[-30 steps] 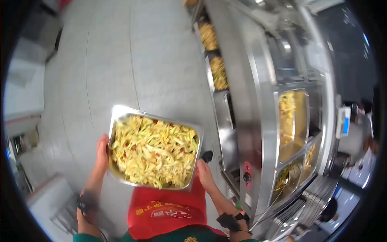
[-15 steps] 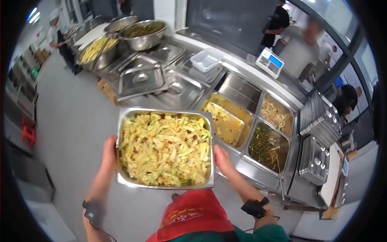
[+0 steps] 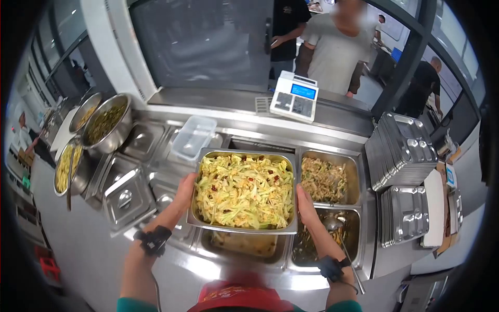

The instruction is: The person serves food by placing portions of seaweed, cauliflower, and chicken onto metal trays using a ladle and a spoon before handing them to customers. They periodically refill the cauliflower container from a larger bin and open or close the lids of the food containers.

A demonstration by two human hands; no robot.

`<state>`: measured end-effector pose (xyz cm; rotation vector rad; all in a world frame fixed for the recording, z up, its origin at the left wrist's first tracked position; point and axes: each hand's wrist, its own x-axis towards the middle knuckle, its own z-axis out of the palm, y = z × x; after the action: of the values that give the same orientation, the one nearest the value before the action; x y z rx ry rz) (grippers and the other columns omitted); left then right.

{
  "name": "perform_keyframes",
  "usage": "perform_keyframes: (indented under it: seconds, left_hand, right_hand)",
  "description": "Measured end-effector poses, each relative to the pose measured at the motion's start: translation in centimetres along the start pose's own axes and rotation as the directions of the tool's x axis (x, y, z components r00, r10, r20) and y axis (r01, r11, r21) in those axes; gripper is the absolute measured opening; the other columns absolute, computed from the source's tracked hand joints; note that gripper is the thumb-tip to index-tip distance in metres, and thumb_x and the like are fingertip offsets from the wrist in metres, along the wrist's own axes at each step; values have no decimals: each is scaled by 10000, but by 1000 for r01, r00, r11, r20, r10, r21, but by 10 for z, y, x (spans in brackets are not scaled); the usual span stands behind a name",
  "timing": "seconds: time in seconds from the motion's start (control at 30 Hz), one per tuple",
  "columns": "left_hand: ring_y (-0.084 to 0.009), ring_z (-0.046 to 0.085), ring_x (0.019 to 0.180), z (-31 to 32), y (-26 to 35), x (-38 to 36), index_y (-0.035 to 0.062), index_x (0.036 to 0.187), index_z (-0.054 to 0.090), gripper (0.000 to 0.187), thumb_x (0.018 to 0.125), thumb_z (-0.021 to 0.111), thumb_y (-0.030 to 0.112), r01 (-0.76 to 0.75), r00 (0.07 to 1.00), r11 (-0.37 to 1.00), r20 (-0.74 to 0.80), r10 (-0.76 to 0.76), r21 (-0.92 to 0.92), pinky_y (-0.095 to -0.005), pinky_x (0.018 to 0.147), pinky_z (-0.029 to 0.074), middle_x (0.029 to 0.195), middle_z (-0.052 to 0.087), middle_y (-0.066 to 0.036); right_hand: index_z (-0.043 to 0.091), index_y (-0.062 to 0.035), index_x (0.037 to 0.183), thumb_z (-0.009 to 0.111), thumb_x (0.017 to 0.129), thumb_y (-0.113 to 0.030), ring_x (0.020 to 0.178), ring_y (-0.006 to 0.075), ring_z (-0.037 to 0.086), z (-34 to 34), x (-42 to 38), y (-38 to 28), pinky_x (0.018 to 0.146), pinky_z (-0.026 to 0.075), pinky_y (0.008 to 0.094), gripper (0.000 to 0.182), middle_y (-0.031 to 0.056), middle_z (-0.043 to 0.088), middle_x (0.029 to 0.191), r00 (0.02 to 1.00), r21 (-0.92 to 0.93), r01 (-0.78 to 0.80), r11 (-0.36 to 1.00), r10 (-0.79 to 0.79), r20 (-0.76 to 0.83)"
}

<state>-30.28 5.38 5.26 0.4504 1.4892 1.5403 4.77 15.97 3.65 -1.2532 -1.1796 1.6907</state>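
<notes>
My left hand point(image 3: 186, 191) grips the left side of a deep steel pan point(image 3: 244, 229) heaped with cooked cabbage point(image 3: 244, 190) and red chili bits. On the pan's right side is my right hand point(image 3: 306, 205), closed on its edge. The pan is held level over the serving counter. Under its near edge shows a nearly emptied pan point(image 3: 244, 244) with yellowish liquid. A pan of shredded food point(image 3: 325, 179) lies to the right, and nearer me is a pan of dark greens point(image 3: 312, 244) with a ladle.
A clear plastic container point(image 3: 194, 138) and steel lids point(image 3: 129, 200) are at left, with large food bowls point(image 3: 108, 122) beyond. A scale point(image 3: 294, 98) sits on the ledge. Stacked trays point(image 3: 403, 151) stand at right. A person point(image 3: 335, 47) stands behind the window opening.
The cabbage pan, held in both hands, has moved from beside the counter to over its wells, partly covering the nearly emptied pan. The camera view has turned right.
</notes>
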Motion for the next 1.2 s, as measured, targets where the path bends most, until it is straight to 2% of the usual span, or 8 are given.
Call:
perform_keyframes:
  seconds: [0.33, 0.43, 0.5, 0.8, 0.97, 1.07, 1.13, 1.2]
  left_hand:
    - [-164, 564, 793, 54, 0, 151, -28, 1024, 564, 427, 781, 562, 323, 137, 984, 978, 92, -153, 160, -283, 717, 452, 887, 596, -82]
    - [-145, 553, 753, 66, 17, 149, -6, 998, 591, 416, 782, 560, 347, 193, 975, 919, 39, -220, 342, -271, 680, 442, 843, 601, -57]
    - [-147, 556, 690, 62, 11, 160, -15, 958, 608, 424, 774, 567, 364, 203, 971, 857, 17, -239, 473, -282, 616, 434, 765, 602, -38]
    - [-259, 575, 653, 53, 4, 167, -43, 813, 552, 442, 777, 540, 397, -16, 993, 544, 78, -91, 839, -368, 623, 444, 684, 566, -181]
    - [-243, 574, 609, 33, 50, 145, -12, 840, 531, 342, 793, 568, 325, -422, 901, 303, 358, 245, 854, -359, 576, 446, 679, 584, -148]
    - [-97, 571, 610, 6, 89, 125, 13, 828, 523, 191, 849, 556, 200, -359, 933, 647, 251, 256, 673, -242, 536, 446, 648, 542, -26]
    - [-113, 573, 608, -32, 92, 105, 26, 843, 516, 179, 858, 543, 202, -303, 952, 675, 180, 248, 673, -240, 540, 465, 689, 544, -32]
    - [-116, 563, 617, -60, 79, 71, 69, 834, 484, 167, 865, 534, 225, -238, 971, 763, 131, 199, 601, -244, 523, 470, 726, 536, -28]
  right_hand:
    - [476, 9, 1219, 368, 939, -437, 944, 146, 523, -23, 125, 19, 808, 430, 273, 537, 84, 564, 1082, 988, 42, -110, 993, 114, -109]
    - [482, 10, 1206, 379, 930, -459, 900, 139, 523, -23, 140, 34, 776, 430, 264, 553, 75, 569, 1048, 964, -49, -119, 992, 103, -247]
    - [477, 16, 1209, 389, 921, -477, 882, 141, 520, -23, 136, 28, 762, 428, 259, 578, 74, 572, 1025, 973, -51, -150, 987, 138, -184]
    - [464, 92, 1184, 392, 892, -548, 1013, 234, 511, -7, 125, -2, 897, 370, 298, 707, 187, 566, 1087, 971, -378, -221, 899, 167, -170]
    - [569, 77, 947, 381, 919, -436, 855, 329, 564, -3, 130, 9, 792, 411, 391, 548, 216, 586, 832, 985, -523, -94, 847, 4, -170]
    - [558, 67, 977, 381, 916, -412, 856, 386, 553, -3, 145, 20, 800, 412, 418, 515, 232, 587, 848, 990, -571, -105, 814, 34, -134]
    - [504, 79, 1104, 399, 902, -424, 977, 400, 532, 8, 141, 19, 875, 403, 415, 552, 279, 567, 1028, 991, -731, -4, 682, -93, -92]
    - [467, 56, 1176, 433, 888, -414, 1035, 399, 511, 11, 138, 14, 914, 389, 413, 552, 294, 531, 1105, 989, -656, -111, 747, 18, -146]
